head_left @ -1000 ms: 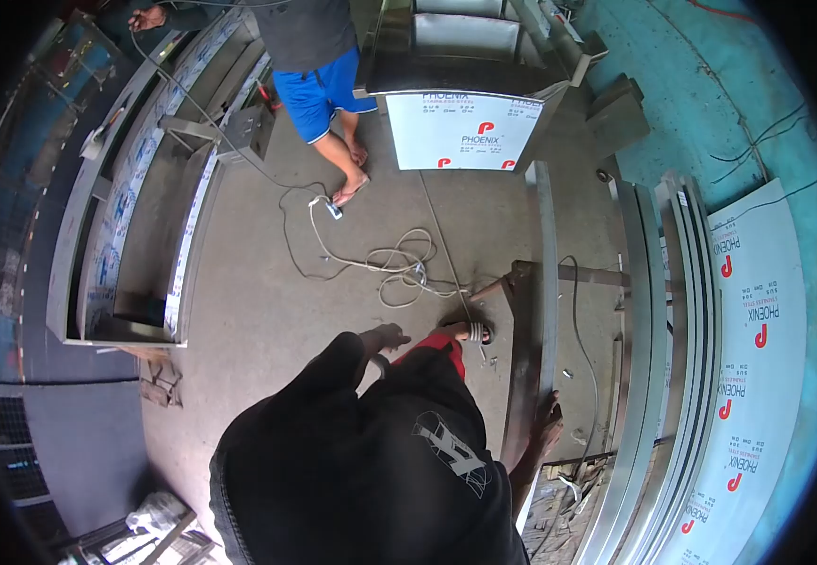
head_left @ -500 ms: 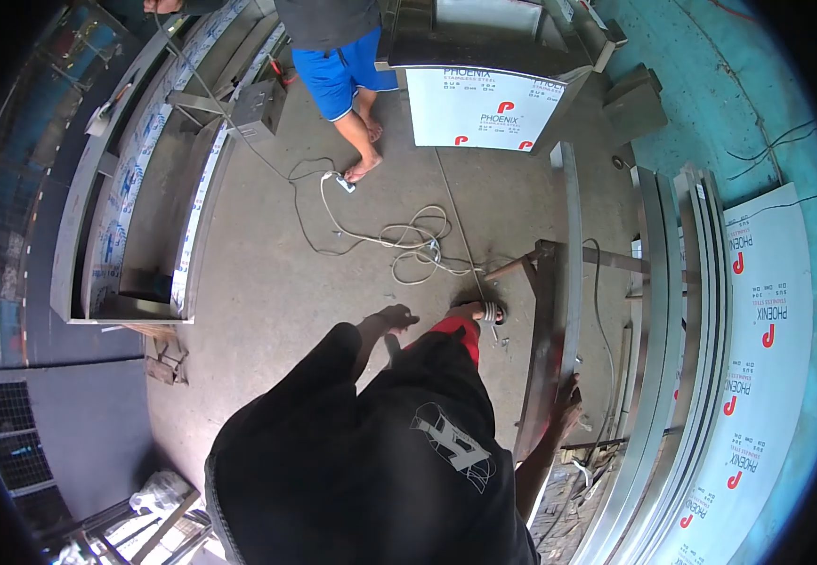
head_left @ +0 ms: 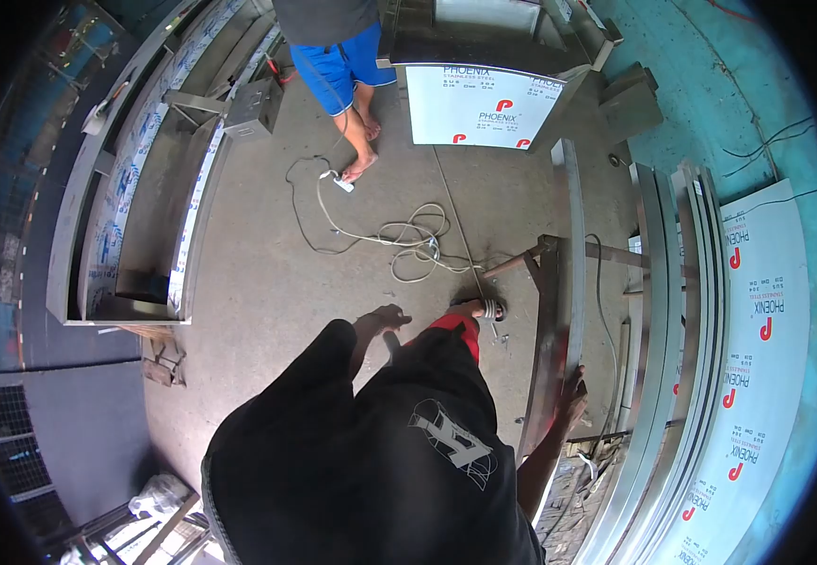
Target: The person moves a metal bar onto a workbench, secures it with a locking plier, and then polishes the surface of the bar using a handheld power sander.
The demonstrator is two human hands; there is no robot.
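A long steel bar [head_left: 571, 254] extends forward over a brown metal stand [head_left: 545, 330] on my right. My right hand [head_left: 573, 397] grips the bar's near part from its outer side, with the fingertips partly hidden. To the left of my leg, my left hand [head_left: 388, 318] hangs over the concrete floor with nothing in it, its fingers loosely bent and apart. On the floor ahead lie a coiled pale extension cord [head_left: 418, 240] and its white socket block [head_left: 343, 183], beside the bare foot of another person.
The other person, in blue shorts [head_left: 338, 71], stands ahead. A film-covered steel unit [head_left: 488, 108] is at the front. Long steel channels [head_left: 658, 282] and a Phoenix-marked sheet [head_left: 757, 311] line the right wall. A steel trough [head_left: 149, 235] lies left.
My right hand has moved slightly forward, and the bar has shifted a little with it. The other person's hand and the dark cable it held up have left the upper left.
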